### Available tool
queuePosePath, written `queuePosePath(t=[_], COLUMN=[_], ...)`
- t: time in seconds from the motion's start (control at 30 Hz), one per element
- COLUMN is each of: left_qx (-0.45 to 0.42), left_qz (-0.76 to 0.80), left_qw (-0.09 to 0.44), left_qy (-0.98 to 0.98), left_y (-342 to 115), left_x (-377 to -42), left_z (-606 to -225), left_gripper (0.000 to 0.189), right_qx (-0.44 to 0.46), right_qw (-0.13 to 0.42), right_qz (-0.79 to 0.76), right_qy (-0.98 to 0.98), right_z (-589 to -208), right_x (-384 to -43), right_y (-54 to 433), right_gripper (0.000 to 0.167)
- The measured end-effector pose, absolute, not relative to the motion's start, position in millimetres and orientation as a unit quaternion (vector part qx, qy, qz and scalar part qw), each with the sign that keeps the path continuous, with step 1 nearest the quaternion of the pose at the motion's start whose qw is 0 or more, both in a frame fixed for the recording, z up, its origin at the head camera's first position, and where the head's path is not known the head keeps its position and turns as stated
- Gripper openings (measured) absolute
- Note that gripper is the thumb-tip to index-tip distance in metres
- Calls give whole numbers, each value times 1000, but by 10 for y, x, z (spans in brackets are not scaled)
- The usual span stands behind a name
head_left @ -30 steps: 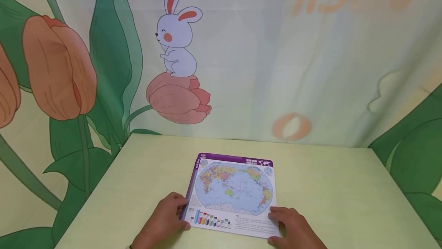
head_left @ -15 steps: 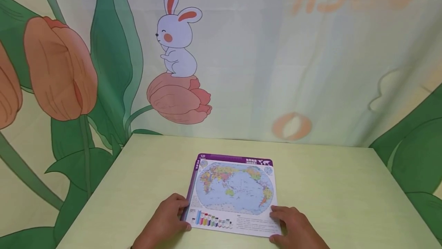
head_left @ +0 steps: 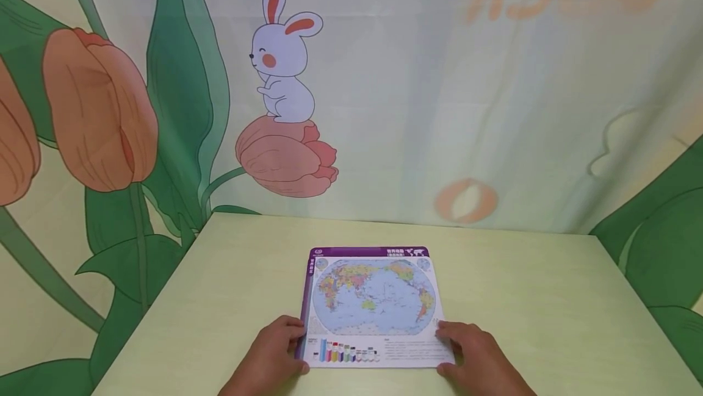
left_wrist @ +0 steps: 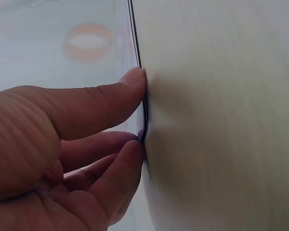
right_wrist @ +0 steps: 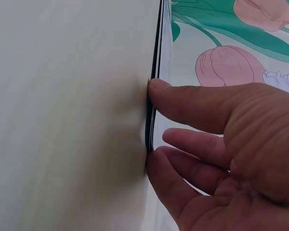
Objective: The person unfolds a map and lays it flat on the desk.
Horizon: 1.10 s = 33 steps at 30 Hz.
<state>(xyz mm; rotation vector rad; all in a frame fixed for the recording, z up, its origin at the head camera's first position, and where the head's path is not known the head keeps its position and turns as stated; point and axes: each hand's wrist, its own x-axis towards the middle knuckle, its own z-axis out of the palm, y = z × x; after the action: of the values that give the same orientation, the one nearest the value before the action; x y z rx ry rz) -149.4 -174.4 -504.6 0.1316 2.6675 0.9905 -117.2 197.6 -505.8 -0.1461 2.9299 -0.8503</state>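
Observation:
A thin, square world map board (head_left: 373, 298) with a purple top border and rounded corners lies flat on the table, map side up. My left hand (head_left: 273, 350) holds its near left corner, fingers on the left side and thumb at the near edge. At the near right corner my right hand (head_left: 479, 353) holds it the same way. In the left wrist view, the thumb and fingertips of the left hand (left_wrist: 96, 125) touch the board's thin dark edge (left_wrist: 135, 36). The right wrist view has the right hand (right_wrist: 221, 134) pinching around the opposite corner.
The pale yellow table (head_left: 538, 298) extends on both sides of the board. Behind it hangs a curtain (head_left: 395, 109) printed with a rabbit, tulips and green leaves.
The board has turned slightly counterclockwise, so its near edge now lies level across the view. Both hands have stayed at its corners and shifted a little with it.

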Motion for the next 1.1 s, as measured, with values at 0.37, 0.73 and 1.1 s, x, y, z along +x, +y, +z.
queuePosePath(t=[0.37,0.73,1.1], left_qx=[55,78,96], left_qz=[341,373,328], left_qw=[162,175,150], left_qy=[924,908,928], left_y=[-1632,-1513,-1412], left_x=[-1381,-1246,-1151], left_z=[-5065,-5087,-5144], left_gripper=[57,53,40], right_qx=[-38,-54,-64], right_qw=[26,18,5], right_qz=[-314,-318,-292], right_qy=[948,946,954], right_z=[-5052,-5072,-5099], right_x=[-1247,-1418,-1597], right_y=[2083,2233,2292], right_gripper=[52,43,40])
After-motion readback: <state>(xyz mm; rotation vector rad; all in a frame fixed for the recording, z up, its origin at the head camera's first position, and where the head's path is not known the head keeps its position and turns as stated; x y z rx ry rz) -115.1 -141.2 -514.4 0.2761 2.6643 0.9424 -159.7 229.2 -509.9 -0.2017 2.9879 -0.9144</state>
